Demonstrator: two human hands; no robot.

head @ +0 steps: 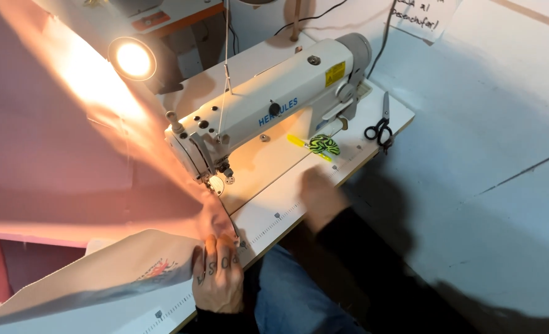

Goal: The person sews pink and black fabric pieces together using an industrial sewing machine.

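Left hand (217,278) is pressed flat, fingers together, on pink fabric (51,154) at 6 o'clock of the sewing machine (268,105). Right hand (321,195) blurred; grip cannot be told.

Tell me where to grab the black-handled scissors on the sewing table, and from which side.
Take the scissors by the black handle loops, coming from the table's near edge. They lie flat by the right corner, loops toward the person, blades pointing away. The right hand is nearest and looks empty, though blurred; the left hand presses fabric beside the sewing machine. Nothing seems to block that approach.
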